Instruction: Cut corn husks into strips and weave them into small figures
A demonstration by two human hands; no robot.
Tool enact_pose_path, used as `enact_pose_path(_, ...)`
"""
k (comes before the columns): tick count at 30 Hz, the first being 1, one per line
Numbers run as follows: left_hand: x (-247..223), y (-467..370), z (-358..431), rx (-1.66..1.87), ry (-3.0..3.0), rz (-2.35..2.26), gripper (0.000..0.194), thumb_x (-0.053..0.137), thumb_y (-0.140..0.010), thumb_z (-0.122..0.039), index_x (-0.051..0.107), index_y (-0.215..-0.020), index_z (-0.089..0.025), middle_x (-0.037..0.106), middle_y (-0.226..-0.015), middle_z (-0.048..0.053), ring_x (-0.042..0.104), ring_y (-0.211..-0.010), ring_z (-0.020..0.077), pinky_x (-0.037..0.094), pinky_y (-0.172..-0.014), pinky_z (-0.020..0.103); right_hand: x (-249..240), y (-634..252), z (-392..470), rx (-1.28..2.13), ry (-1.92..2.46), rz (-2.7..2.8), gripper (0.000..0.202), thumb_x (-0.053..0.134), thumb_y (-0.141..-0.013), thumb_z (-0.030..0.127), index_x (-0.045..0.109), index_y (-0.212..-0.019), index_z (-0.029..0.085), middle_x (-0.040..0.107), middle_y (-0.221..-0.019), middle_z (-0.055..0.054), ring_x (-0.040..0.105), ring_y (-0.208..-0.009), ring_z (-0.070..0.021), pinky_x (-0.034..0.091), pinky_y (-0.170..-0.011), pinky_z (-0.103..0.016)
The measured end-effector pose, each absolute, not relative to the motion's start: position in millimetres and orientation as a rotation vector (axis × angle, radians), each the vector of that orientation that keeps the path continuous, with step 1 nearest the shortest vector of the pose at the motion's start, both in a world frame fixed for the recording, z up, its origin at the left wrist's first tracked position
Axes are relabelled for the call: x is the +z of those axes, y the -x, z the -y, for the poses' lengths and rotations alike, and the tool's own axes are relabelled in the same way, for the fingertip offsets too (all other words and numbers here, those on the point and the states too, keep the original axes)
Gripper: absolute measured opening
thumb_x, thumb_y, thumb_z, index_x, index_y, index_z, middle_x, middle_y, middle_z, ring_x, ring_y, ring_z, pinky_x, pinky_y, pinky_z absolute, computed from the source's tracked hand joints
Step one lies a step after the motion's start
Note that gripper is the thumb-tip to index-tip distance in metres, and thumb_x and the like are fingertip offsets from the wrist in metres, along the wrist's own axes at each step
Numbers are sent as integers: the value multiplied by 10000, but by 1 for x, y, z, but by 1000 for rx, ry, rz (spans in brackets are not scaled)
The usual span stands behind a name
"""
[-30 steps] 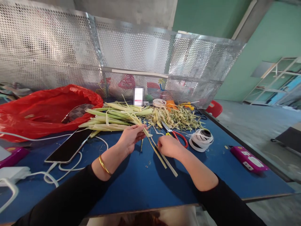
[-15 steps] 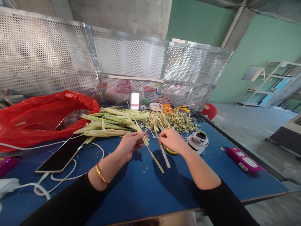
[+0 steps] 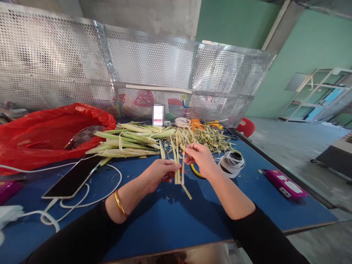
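Observation:
My left hand (image 3: pixel 158 173) is closed on several pale yellow leaf strips (image 3: pixel 177 176), which look like corn husk and stand nearly upright between thumb and fingers. Close beside it, my right hand (image 3: pixel 198 157) pinches one thin, lighter strip (image 3: pixel 183 165); its lower end reaches down next to the left hand's strips. Under the right hand shows a yellow loop (image 3: pixel 197 171), seemingly a scissors handle, mostly hidden. Beyond the left hand lies a pile of long green-yellow husks (image 3: pixel 132 141). A heap of small knotted husk pieces (image 3: pixel 211 138) lies behind the right hand.
A spool of white cord (image 3: pixel 231 164) stands right of my right hand. Farther right is a purple box (image 3: pixel 286 186). At left are a red plastic bag (image 3: pixel 55 146), a tablet-like device (image 3: pixel 73 179) and white cables (image 3: pixel 82 208). A perforated metal screen (image 3: pixel 154 62) closes the back.
My left hand has moved a little right, and its strips have turned from slanting to nearly upright. My right hand has shifted slightly up and left with its strip, narrowing the gap.

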State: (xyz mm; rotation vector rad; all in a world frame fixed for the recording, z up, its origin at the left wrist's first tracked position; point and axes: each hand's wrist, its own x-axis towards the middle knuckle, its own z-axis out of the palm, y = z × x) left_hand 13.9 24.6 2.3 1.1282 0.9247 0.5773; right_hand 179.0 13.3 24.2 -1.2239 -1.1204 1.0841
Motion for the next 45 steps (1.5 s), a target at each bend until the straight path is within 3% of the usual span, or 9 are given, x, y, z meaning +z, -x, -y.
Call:
enact_pose_path(10, -1, -14, -24, 563, -1170, -910, 310, 745, -684, -403, 753, -836, -132, 740, -871, 119, 613, -618, 104, 364, -484, 166, 14, -178, -17, 1090, 1178, 1099, 127, 623, -699, 272, 573, -719, 157, 627, -662, 9, 662, -543, -123, 506, -479, -195)
enact_pose_path(16, -3, -16, -25, 607, -1161, -930, 282, 756, -662, -395, 744, -758, -131, 717, -702, 80, 591, -565, 96, 342, -476, 176, 14, -176, -16, 1106, 1164, 1097, 127, 616, -702, 271, 558, -716, 159, 617, -652, 13, 659, -548, -126, 514, -512, -217)
enact_pose_path(21, 1, -18, -25, 756, -1103, -990, 267, 758, -634, -372, 741, -746, -130, 714, -697, 76, 597, -570, 109, 370, -512, 199, 14, -181, -16, 949, 1255, 1202, 218, 621, -745, 387, 590, -764, 171, 656, -747, -13, 609, -522, -103, 464, -456, -204)
enact_pose_path(24, 4, -17, -27, 904, -1063, -1030, 272, 751, -634, -374, 736, -762, -134, 722, -743, 73, 609, -609, 115, 382, -539, 206, 14, -181, -13, 995, 1364, 1448, 305, 627, -760, 464, 620, -695, 166, 650, -647, -14, 581, -474, -108, 424, -420, -200)
enact_pose_path(29, 5, -15, -28, 1033, -1018, -1049, 303, 757, -619, -399, 734, -762, -133, 701, -709, 52, 596, -592, 120, 366, -543, 225, 12, -168, -4, 1123, 1465, 1606, 300, 613, -805, 419, 660, -656, 163, 588, -455, 6, 631, -480, -145, 490, -500, -221)
enact_pose_path(35, 5, -16, -27, 1077, -911, -1041, 267, 761, -605, -343, 750, -771, -134, 712, -806, 63, 586, -667, 118, 410, -625, 229, 9, -160, -3, 1338, 1366, 1412, 283, 599, -835, 400, 672, -757, 138, 696, -763, -50, 646, -492, -109, 463, -444, -188)
enact_pose_path(39, 4, -17, -26, 1047, -898, -919, 260, 759, -620, -336, 729, -751, -113, 681, -704, 57, 529, -534, 94, 389, -523, 224, 7, -157, -3, 1520, 1260, 1313, 264, 601, -837, 401, 635, -830, 140, 695, -793, -51, 640, -487, -105, 476, -427, -192)
enact_pose_path(45, 6, -18, -23, 1001, -928, -784, 247, 748, -659, -339, 687, -736, -112, 571, -528, -6, 449, -406, 68, 355, -438, 211, 1, -150, -3, 1550, 1203, 1246, 312, 602, -819, 429, 587, -717, 134, 615, -587, 4, 562, -391, -84, 453, -387, -188)
